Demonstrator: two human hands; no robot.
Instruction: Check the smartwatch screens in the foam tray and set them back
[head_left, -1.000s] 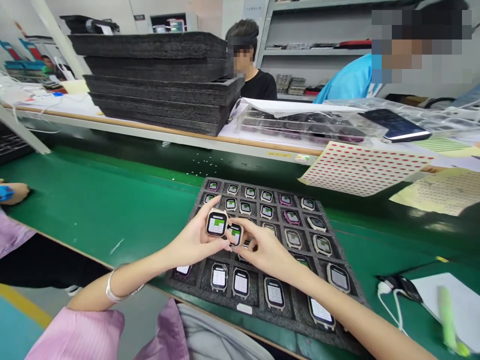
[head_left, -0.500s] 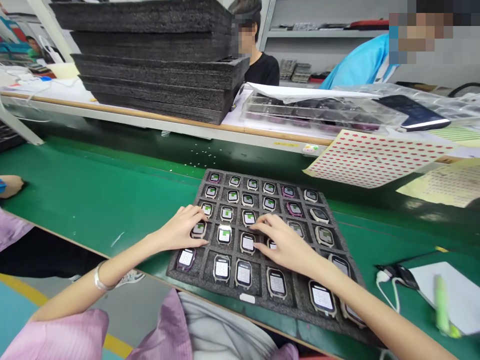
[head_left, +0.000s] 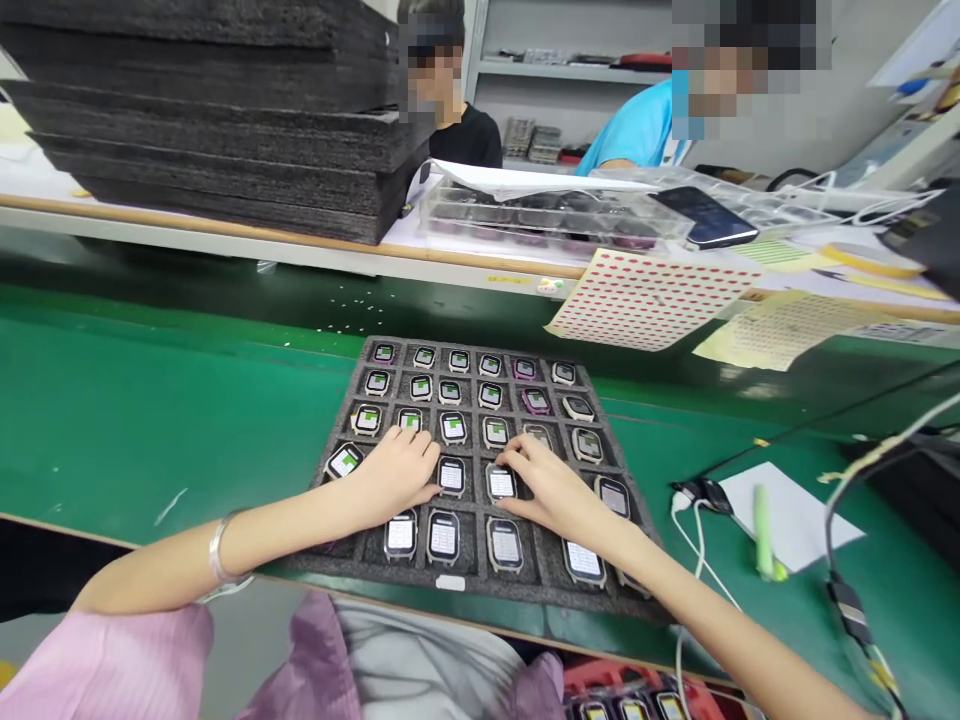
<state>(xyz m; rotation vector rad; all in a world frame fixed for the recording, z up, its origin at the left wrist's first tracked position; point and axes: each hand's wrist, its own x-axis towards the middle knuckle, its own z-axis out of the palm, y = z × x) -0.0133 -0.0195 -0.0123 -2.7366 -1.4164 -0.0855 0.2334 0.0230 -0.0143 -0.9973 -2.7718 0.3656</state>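
A black foam tray (head_left: 450, 566) holds several smartwatches in compartments, many with lit white or green-and-white screens. My left hand (head_left: 397, 470) is bent over the second compartment of the fourth row, its fingers curled down. Whatever lies beneath that palm is hidden. Beside it, at the tray's left edge, one smartwatch (head_left: 346, 461) sits tilted. My right hand (head_left: 551, 487) has thumb and index finger at the lower and upper edges of a lit smartwatch (head_left: 501, 484) in the fourth column. Another lit smartwatch (head_left: 451, 476) lies between both hands.
A stack of black foam trays (head_left: 217, 130) stands on the raised shelf. Clear plastic trays (head_left: 555, 215) and a phone (head_left: 705, 217) lie right of it. Dotted sticker sheets (head_left: 645, 300) overhang the edge. Cables (head_left: 701, 495), paper (head_left: 795, 520) and a green marker (head_left: 763, 530) are at right. Two people sit opposite.
The view has turned right. My left hand has shifted from the first column of smartwatches to the second, my right hand from the third to the fourth. The leftmost fourth-row smartwatch is now uncovered.
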